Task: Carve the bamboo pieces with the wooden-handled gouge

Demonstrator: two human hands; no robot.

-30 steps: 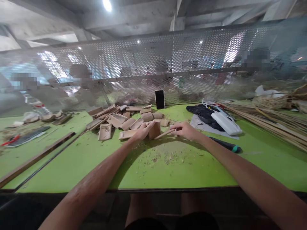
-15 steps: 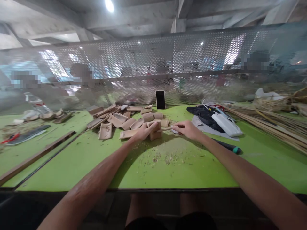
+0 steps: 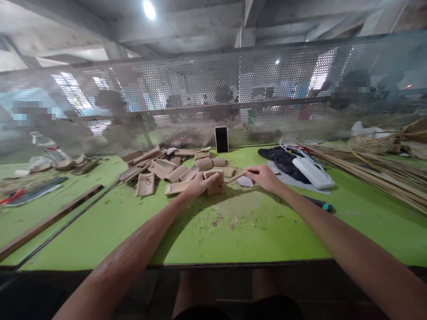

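Observation:
My left hand [image 3: 200,183] is closed on a small block-like bamboo piece [image 3: 216,188], thumb along its upper side, at the middle of the green table. My right hand [image 3: 262,176] pinches a thin bamboo stick [image 3: 235,178]. The stick slopes down to the left, its far end at the right side of the bamboo piece; whether it touches or enters it I cannot tell. Below the right fingers lies a small whitish piece [image 3: 245,181]. Curved bamboo pieces [image 3: 178,174] are heaped beyond and left of my left hand.
Shavings [image 3: 230,221] litter the table [image 3: 253,249] before me. A phone [image 3: 221,139] stands upright near the perforated screen [image 3: 187,106]. To the right are a dark cloth [image 3: 283,163], a white device [image 3: 313,172], a dark-handled tool [image 3: 320,204] and long strips [image 3: 373,171]. A wooden bar [image 3: 53,218] lies left.
My right hand has risen slightly, so the stick now slopes more, and more of the whitish piece shows beneath it. The left hand keeps its hold. The view has shifted slightly.

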